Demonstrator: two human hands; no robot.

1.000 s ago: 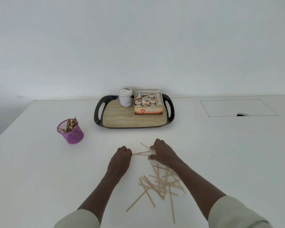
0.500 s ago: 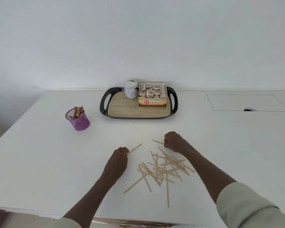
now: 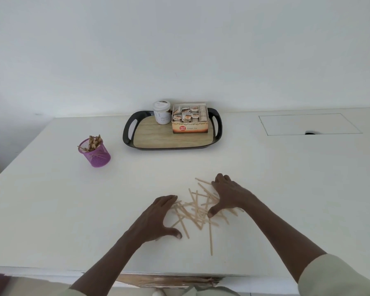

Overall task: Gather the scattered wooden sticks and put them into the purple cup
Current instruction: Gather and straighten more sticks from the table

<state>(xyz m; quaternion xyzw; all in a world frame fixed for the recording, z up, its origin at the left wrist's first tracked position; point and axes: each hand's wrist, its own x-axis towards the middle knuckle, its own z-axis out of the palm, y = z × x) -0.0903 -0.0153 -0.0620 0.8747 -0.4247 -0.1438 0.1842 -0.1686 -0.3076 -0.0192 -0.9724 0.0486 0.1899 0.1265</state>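
A loose pile of thin wooden sticks lies on the white table in front of me. My left hand rests flat on the table at the pile's left edge, fingers straight, thumb spread toward me. My right hand lies spread over the pile's right side, thumb pressing down on sticks. The two hands flank the pile. The purple mesh cup stands far to the left and holds several sticks.
A black-rimmed tray with a wood-look floor sits at the back, carrying a white jar and an open box of sachets. A rectangular hatch is set into the table at the right. The table's front edge is close.
Both hands have opened from fists and moved inward onto the pile. The sticks are pushed closer together between them, and the lone stick by the left hand has joined the pile.
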